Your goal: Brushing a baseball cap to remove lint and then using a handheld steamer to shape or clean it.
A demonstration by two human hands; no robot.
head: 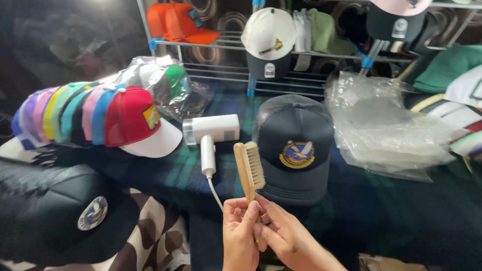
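Note:
Both my hands hold a wooden brush (pixel 249 168) upright by its handle at the bottom centre, its pale bristles facing right. My left hand (pixel 240 231) wraps the handle from the left and my right hand (pixel 281 233) grips it from the right. Just behind the brush lies a dark navy mesh-backed cap (pixel 296 145) with a round yellow and blue bird patch, on a dark green plaid cloth (pixel 401 206). To the left of the brush lies a white hair dryer (pixel 208 135) with its cord trailing toward my hands.
A row of stacked caps in many colours (pixel 95 115), red and white at the front, lies at the left. A black cap (pixel 65 211) sits at bottom left. Clear plastic bags (pixel 386 125) pile at the right. A wire rack (pixel 281 50) holds more caps behind.

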